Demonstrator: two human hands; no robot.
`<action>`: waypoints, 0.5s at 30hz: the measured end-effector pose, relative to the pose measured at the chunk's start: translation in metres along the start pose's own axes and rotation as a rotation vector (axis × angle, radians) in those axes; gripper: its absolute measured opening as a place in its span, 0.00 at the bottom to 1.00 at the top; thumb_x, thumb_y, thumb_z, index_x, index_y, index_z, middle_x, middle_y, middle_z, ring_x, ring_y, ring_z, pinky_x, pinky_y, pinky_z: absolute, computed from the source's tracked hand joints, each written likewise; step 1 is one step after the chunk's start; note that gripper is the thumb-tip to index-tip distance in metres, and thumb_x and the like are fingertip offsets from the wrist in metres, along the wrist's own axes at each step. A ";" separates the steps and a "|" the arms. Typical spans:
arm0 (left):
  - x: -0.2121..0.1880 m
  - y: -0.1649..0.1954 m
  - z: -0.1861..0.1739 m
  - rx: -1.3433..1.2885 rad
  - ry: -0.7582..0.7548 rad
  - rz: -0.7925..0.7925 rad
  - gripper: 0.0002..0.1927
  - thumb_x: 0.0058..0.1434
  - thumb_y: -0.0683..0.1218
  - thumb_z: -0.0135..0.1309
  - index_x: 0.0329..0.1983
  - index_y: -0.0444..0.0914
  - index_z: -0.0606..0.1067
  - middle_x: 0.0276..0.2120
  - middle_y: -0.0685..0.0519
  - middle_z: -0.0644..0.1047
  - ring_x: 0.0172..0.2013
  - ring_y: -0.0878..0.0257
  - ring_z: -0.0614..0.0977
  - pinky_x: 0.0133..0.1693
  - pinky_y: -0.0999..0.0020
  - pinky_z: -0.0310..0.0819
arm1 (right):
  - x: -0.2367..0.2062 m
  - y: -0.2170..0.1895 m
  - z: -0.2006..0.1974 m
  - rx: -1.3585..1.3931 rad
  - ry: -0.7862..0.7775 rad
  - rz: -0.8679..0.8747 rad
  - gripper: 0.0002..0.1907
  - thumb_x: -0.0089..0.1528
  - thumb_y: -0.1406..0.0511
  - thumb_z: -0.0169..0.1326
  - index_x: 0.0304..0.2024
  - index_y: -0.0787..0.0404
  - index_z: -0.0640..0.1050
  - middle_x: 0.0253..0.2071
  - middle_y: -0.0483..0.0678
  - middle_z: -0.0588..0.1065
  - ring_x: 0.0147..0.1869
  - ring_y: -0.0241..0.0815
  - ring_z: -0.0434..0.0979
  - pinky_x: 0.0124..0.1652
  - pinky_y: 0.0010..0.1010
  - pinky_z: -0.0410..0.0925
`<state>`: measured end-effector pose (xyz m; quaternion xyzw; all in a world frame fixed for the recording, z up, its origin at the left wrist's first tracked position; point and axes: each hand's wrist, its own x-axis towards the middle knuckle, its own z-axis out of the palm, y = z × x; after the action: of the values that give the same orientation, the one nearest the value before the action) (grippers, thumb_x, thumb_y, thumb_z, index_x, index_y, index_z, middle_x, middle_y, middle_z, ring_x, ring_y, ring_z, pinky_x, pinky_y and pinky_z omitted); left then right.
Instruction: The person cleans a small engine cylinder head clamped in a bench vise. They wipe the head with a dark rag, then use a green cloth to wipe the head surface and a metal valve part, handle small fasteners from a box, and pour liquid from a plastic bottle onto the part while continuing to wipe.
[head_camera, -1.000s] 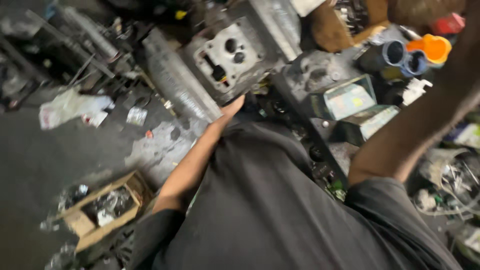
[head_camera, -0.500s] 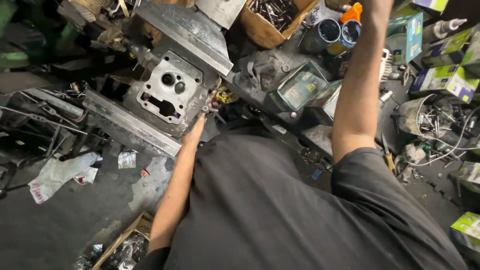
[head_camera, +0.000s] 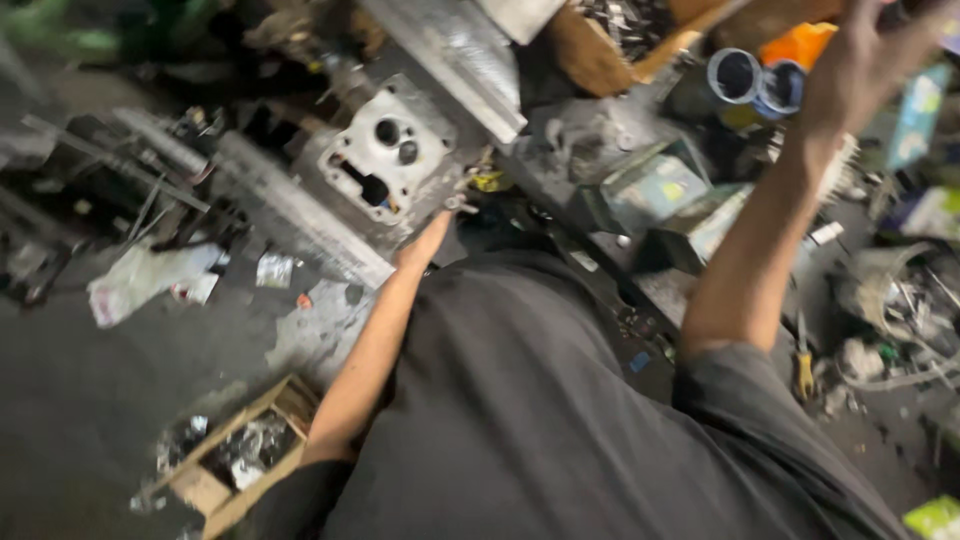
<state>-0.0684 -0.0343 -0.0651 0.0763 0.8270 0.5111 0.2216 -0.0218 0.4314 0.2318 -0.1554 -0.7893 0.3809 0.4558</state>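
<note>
The left hand (head_camera: 432, 238) reaches forward to the lower corner of a pale metal cylinder head (head_camera: 385, 165), a blocky casting with two round holes and one irregular slot showing in its face. Its long axis runs on a slant, from lower left up toward the upper right, and the drilled face is turned up at the camera. The hand touches that corner, but its grip is blurred and partly hidden under the casting, so I cannot tell how far the fingers are curled.

The right hand (head_camera: 860, 60) is raised at the top right with fingers spread loosely, holding nothing I can make out, near two open-ended dark tubes (head_camera: 755, 78) lying side by side, with an orange cap (head_camera: 800, 42) just behind them.

The head rests among scrap on a crowded, grimy tabletop (head_camera: 560, 135), beside a long grey metal bar (head_camera: 300, 205). Below is a stained concrete floor (head_camera: 90, 400) with one small wooden box (head_camera: 235, 455) of metal bits and a crumpled white bag (head_camera: 145, 280). A small greenish carton (head_camera: 650, 190) sits to the right of the head.
</note>
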 end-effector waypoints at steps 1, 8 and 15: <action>0.000 0.001 0.002 0.403 0.183 0.220 0.25 0.66 0.57 0.50 0.62 0.40 0.75 0.62 0.47 0.76 0.62 0.46 0.73 0.61 0.50 0.65 | -0.013 -0.023 0.000 0.106 -0.075 0.078 0.06 0.80 0.72 0.56 0.54 0.71 0.72 0.44 0.47 0.72 0.43 0.37 0.68 0.46 0.27 0.64; -0.018 0.020 -0.014 0.237 0.377 0.465 0.21 0.63 0.51 0.61 0.56 0.39 0.78 0.54 0.47 0.80 0.55 0.49 0.79 0.56 0.54 0.74 | -0.080 -0.170 0.032 0.121 -1.357 -0.028 0.17 0.68 0.57 0.53 0.53 0.60 0.77 0.54 0.51 0.79 0.57 0.49 0.81 0.55 0.37 0.72; -0.003 0.018 -0.009 0.682 0.374 0.593 0.21 0.70 0.52 0.53 0.57 0.33 0.77 0.52 0.44 0.81 0.52 0.50 0.80 0.53 0.58 0.75 | -0.226 -0.099 0.139 -0.020 -1.499 0.512 0.24 0.71 0.54 0.44 0.59 0.65 0.73 0.52 0.56 0.79 0.59 0.45 0.78 0.58 0.35 0.68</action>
<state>-0.0716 -0.0345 -0.0451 0.2839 0.9155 0.2571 -0.1234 -0.0072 0.1683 0.1284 -0.0383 -0.8289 0.4701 -0.3007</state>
